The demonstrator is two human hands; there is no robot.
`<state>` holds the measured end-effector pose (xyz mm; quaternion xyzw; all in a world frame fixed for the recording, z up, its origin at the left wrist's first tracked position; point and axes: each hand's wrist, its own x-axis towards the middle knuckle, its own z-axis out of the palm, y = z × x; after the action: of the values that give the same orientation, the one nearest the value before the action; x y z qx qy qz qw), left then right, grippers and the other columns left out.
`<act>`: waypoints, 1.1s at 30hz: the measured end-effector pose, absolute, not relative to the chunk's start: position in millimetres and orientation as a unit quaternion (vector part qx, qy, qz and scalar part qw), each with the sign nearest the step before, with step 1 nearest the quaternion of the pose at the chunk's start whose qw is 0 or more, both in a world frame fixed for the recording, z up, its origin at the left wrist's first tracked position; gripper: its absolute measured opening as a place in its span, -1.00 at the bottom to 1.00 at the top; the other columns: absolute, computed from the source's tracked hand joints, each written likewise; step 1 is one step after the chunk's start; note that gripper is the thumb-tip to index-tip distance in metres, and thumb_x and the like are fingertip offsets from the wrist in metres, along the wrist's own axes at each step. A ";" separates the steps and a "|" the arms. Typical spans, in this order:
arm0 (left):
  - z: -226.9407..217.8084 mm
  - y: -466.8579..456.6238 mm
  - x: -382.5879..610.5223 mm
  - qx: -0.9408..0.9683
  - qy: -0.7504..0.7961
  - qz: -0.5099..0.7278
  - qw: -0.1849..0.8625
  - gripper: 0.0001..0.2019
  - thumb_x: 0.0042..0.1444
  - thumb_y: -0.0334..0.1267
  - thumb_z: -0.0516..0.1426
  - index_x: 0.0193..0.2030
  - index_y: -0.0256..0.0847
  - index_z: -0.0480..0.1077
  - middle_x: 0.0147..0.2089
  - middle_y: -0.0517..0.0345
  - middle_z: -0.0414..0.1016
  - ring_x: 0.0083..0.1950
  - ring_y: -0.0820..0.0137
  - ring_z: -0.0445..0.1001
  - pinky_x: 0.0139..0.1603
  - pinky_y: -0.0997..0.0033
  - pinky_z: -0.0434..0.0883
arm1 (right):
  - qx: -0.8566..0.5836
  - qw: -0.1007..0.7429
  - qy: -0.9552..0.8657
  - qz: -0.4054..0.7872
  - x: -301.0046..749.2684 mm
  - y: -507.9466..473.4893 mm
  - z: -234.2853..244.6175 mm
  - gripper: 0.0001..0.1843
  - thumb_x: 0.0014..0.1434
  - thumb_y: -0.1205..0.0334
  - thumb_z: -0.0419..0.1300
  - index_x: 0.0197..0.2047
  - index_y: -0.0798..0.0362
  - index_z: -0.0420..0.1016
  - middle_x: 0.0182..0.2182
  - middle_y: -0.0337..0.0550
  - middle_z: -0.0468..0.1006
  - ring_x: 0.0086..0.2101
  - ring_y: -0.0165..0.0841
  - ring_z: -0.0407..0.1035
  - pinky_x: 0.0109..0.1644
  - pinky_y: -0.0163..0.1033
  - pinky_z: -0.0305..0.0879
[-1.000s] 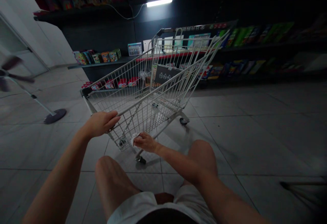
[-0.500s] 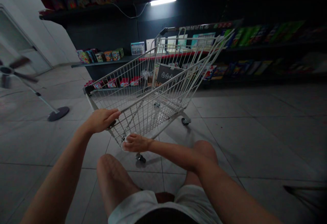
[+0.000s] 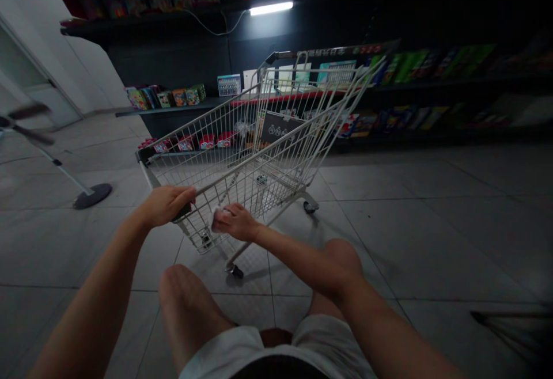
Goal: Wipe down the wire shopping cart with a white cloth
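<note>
A metal shopping cart (image 3: pixel 254 160) of pale wire stands in front of me, its basket bare inside. My left hand (image 3: pixel 170 203) is closed over the black corner at the near end of the cart's top rim. Against the wire side of the basket, lower and to the right, is my right hand (image 3: pixel 235 222), its fingers wrapped round a white cloth (image 3: pixel 217 218). Part of the cloth shows at the fingertips; the rest is hidden in the hand. Below that hand, a caster wheel (image 3: pixel 235 271) rests on the tiled floor.
A dark shelf unit (image 3: pixel 181 62) with boxes and packets runs along the back, lit by a tube light (image 3: pixel 271 8). At the left stands a pedestal fan (image 3: pixel 93 194). Thin dark legs of something (image 3: pixel 496 317) show at the lower right.
My right hand has moved up with the cloth from the basket's lower edge along the wire side. My left hand stays on the cart's corner. The view has shifted slightly.
</note>
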<state>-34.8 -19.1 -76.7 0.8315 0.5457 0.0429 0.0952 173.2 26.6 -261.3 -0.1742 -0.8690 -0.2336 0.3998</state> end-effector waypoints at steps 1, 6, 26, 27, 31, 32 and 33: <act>-74.5 -19.7 -32.0 0.832 0.550 0.022 0.076 -0.43 0.26 0.07 -0.27 -0.34 -0.16 0.45 -0.31 0.09 0.61 -0.27 0.33 0.51 -0.20 0.41 0.35 | -0.161 0.384 -0.882 -0.221 178.7 26.1 -263.0 -0.82 0.27 0.25 0.17 -0.15 -0.23 0.54 -0.11 -0.34 0.53 -0.18 -0.41 0.26 -0.11 -0.24 0.21; -66.5 -20.3 2.4 0.818 0.573 -0.016 -0.043 -0.55 0.26 -0.08 -0.25 -0.25 -0.19 0.41 -0.21 -0.02 0.57 -0.20 0.24 0.49 -0.23 0.31 0.32 | -0.298 0.499 -0.791 -0.191 223.1 42.3 -201.0 -0.77 0.26 0.31 0.14 -0.10 -0.19 0.54 -0.05 -0.22 0.49 -0.06 -0.30 0.27 0.08 -0.11 0.23; -86.4 -17.5 27.7 0.794 0.601 -0.023 -0.094 -0.44 0.34 0.06 -0.35 -0.11 -0.17 0.36 -0.27 -0.07 0.57 -0.21 0.13 0.55 -0.32 0.29 0.28 | -0.466 0.527 -0.693 -0.156 293.2 94.7 -143.6 -0.67 0.13 0.42 0.08 -0.03 0.06 0.44 0.03 0.02 0.42 0.07 -0.11 0.26 0.12 0.11 0.23; -86.7 -17.5 28.2 0.794 0.599 -0.021 -0.099 -0.44 0.34 0.06 -0.36 -0.11 -0.17 0.36 -0.27 -0.07 0.57 -0.21 0.13 0.55 -0.32 0.29 0.28 | -0.456 0.544 -0.687 -0.156 281.1 92.0 -153.9 -0.64 0.13 0.42 0.07 0.00 0.04 0.43 0.06 0.03 0.39 0.10 -0.11 0.24 0.13 0.10 0.22; -87.1 -18.0 28.8 0.794 0.597 -0.021 -0.114 -0.44 0.34 0.05 -0.36 -0.10 -0.18 0.36 -0.28 -0.08 0.58 -0.22 0.12 0.56 -0.31 0.28 0.29 | -0.431 0.581 -0.678 -0.130 220.9 69.9 -229.0 -0.63 0.14 0.32 0.09 0.04 0.02 0.40 0.12 0.07 0.29 0.10 -0.13 0.21 0.16 0.03 0.25; -87.1 -17.9 28.5 0.794 0.597 -0.023 -0.116 -0.44 0.34 0.05 -0.36 -0.10 -0.18 0.35 -0.27 -0.08 0.58 -0.22 0.13 0.56 -0.31 0.28 0.29 | -0.431 0.580 -0.681 -0.119 210.9 63.6 -254.5 -0.67 0.14 0.29 0.10 0.00 0.04 0.42 0.08 0.09 0.31 0.07 -0.13 0.23 0.14 0.03 0.27; -87.3 -17.7 28.0 0.793 0.598 -0.024 -0.117 -0.44 0.34 0.05 -0.36 -0.10 -0.18 0.35 -0.27 -0.08 0.58 -0.22 0.14 0.56 -0.30 0.28 0.30 | -0.434 0.570 -0.690 -0.103 204.9 57.3 -280.9 -0.70 0.13 0.26 0.12 -0.04 0.07 0.43 0.06 0.11 0.32 0.04 -0.12 0.24 0.13 0.04 0.28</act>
<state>28.0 -17.7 -87.3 0.7927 0.5977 -0.0242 -0.1174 204.9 57.3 -280.9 -0.4338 -0.6902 -0.1032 0.5699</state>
